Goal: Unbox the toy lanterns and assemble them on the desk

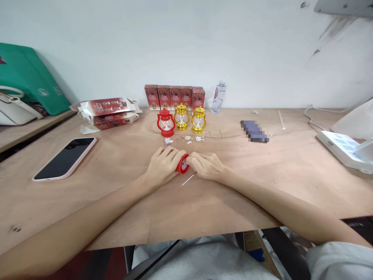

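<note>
My left hand (166, 164) is closed around a red lantern (182, 164), which lies on its side with its round base turned to the right. Fingers of my right hand (205, 165) touch the pale underside of that base. A thin metal rod, perhaps a screwdriver shaft (189, 179), sticks out from under my right hand toward the lower left; its handle is hidden in the palm. Beyond my hands stand another red lantern (166, 123) and two gold lanterns, one in the middle (182, 117) and one on the right (198, 120).
Small white pieces (168, 140) and bent wires (216, 135) lie before the lanterns. Behind stand several red boxes (175, 98) and a water bottle (219, 97). Flattened cartons (109, 111) and a phone (65, 159) are left; a dark blurred object (254, 131) and white power strip (345, 149) are right.
</note>
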Motion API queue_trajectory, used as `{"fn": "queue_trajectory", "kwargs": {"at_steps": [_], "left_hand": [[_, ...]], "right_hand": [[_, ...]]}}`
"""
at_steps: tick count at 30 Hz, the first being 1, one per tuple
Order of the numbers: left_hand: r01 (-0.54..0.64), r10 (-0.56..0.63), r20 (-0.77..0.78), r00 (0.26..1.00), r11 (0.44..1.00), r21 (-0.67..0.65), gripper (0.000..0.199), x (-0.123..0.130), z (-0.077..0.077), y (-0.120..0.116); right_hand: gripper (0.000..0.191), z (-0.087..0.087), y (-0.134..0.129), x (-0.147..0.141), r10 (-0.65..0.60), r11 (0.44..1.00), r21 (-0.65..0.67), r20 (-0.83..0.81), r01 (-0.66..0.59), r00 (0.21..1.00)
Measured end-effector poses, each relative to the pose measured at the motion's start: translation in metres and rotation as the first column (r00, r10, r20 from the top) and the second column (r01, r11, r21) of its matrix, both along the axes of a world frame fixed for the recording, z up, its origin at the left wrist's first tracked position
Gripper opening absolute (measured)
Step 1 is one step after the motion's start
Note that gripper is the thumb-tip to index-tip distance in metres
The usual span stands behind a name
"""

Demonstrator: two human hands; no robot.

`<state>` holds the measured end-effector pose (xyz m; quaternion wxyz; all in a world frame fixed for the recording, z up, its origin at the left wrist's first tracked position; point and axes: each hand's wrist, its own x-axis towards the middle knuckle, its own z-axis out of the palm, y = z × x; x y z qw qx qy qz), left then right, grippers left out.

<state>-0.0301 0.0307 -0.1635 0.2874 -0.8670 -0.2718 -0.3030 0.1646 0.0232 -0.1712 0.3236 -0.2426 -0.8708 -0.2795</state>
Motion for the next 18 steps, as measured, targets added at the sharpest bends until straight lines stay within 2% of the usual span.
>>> {"fn": "queue_trajectory", "kwargs": {"at_steps": [3,6,9,12,16,18], "left_hand": [[-0.035,0.035,0.026,0.999,0.999,0.002,0.016,-0.004,0.000,0.004],[-0.077,0.078,0.055,0.995,0.997,-0.014,0.019,-0.012,0.001,0.010],[-0.087,0.088,0.072,0.993,0.996,-0.018,0.020,-0.016,0.002,0.012],[-0.045,0.046,0.066,0.997,0.999,-0.019,0.018,-0.013,0.002,0.008],[-0.036,0.039,0.073,0.997,0.998,-0.043,0.017,-0.007,0.001,0.003],[-0.037,0.041,0.086,0.995,0.998,-0.051,0.017,-0.007,0.002,0.002]], "right_hand": [[0.025,-0.008,0.007,0.005,-0.071,0.997,0.017,-0.085,0.073,0.994],[0.030,-0.015,0.026,0.026,-0.260,0.961,-0.145,-0.203,0.234,0.944],[0.028,-0.013,0.053,0.059,-0.505,0.841,-0.379,-0.297,0.385,0.810],[0.027,-0.006,0.073,0.086,-0.668,0.707,-0.510,-0.255,0.490,0.699],[0.020,-0.002,0.081,0.098,-0.766,0.557,-0.588,-0.091,0.587,0.636],[0.021,-0.004,0.080,0.098,-0.765,0.522,-0.596,-0.011,0.610,0.644]]}}
